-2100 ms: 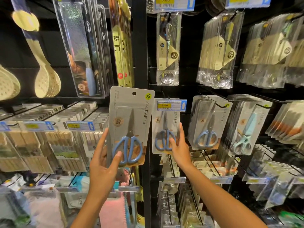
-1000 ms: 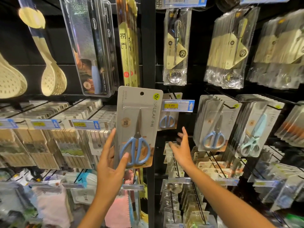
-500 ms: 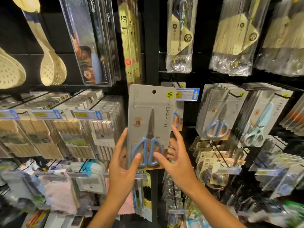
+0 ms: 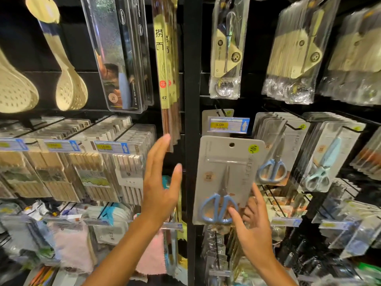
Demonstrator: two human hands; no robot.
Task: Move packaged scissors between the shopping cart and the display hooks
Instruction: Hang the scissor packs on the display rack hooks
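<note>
A grey card pack of blue-handled scissors stands upright in front of the display, just below the blue and yellow price tag at a hook's tip. My right hand holds the pack at its lower right corner, thumb on the front over the blue handles and fingers behind. My left hand is off the pack to its left, fingers straight and spread, holding nothing. Another scissors pack hangs far back on that hook behind the tag. The shopping cart is out of view.
More blue scissors packs and mint ones hang on hooks to the right. A black upright post stands between my hands. Chopstick packs fill the hooks at left, with slotted spoons above and cloths below.
The scissors pack has passed from my left hand to my right and moved right across the post, under the price tag. My left hand has let go and opened.
</note>
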